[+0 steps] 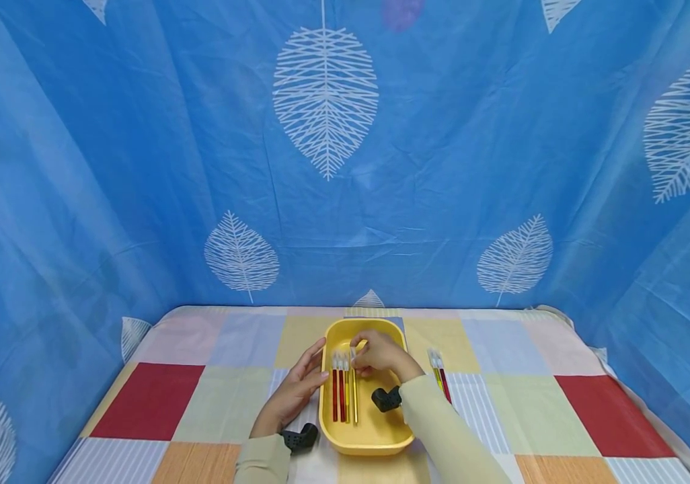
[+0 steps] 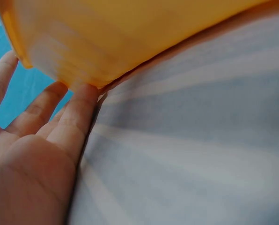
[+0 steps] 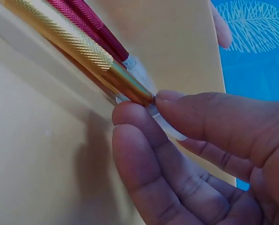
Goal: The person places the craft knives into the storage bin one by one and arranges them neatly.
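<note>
A yellow tray (image 1: pixel 372 440) holds two red craft knives (image 1: pixel 335 396) and a gold craft knife (image 1: pixel 348 403), side by side with pale clear-capped ends pointing away. My right hand (image 1: pixel 378 353), inside the tray, pinches another gold craft knife (image 3: pixel 125 84) between thumb and fingertips near its capped end. That knife has a knurled handle and lies alongside the others. Against the tray's left outer wall, my left hand (image 1: pixel 299 383) rests with fairly straight fingers; the left wrist view shows fingertips (image 2: pixel 85 93) touching the yellow wall.
More craft knives (image 1: pixel 440 376), gold and red with pale caps, lie on the cloth right of the tray, partly behind my right forearm. A patchwork tablecloth (image 1: pixel 230 396) covers the table. Blue curtains (image 1: pixel 417 168) with white leaf prints hang behind and at both sides.
</note>
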`<state>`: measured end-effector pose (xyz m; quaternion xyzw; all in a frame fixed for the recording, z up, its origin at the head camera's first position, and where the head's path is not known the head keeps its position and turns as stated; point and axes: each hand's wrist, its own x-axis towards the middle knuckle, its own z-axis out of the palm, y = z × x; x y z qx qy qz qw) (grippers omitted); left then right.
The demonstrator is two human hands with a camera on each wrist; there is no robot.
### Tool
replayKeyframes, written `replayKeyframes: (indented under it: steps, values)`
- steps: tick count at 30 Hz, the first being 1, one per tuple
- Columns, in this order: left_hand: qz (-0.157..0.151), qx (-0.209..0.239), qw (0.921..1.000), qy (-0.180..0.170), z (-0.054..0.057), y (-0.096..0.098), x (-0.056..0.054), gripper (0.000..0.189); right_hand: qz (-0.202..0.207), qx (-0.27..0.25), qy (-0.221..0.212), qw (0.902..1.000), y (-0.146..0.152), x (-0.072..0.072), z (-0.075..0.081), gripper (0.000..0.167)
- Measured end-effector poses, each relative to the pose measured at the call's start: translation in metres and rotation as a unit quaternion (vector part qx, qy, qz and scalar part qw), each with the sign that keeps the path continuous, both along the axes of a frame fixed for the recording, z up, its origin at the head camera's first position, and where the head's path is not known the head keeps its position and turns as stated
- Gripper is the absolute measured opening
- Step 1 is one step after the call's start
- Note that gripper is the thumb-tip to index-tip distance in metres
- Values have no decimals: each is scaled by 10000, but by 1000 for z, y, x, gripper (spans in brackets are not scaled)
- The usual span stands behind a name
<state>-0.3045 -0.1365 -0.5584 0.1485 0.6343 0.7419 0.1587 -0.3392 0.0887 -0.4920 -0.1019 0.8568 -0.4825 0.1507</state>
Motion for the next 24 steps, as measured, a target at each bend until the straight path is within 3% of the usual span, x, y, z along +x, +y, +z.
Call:
replayKeyframes:
  steps: [10,24]
  values:
    - [-16,-11,10000,-8,-1,0,-1,79,-184,315,-280,9989,-9,-3,-1,28]
    - [-35,16,10000,60,-3,-1,-2,79,-196,685,-209,9972,-13,-3,-4,28]
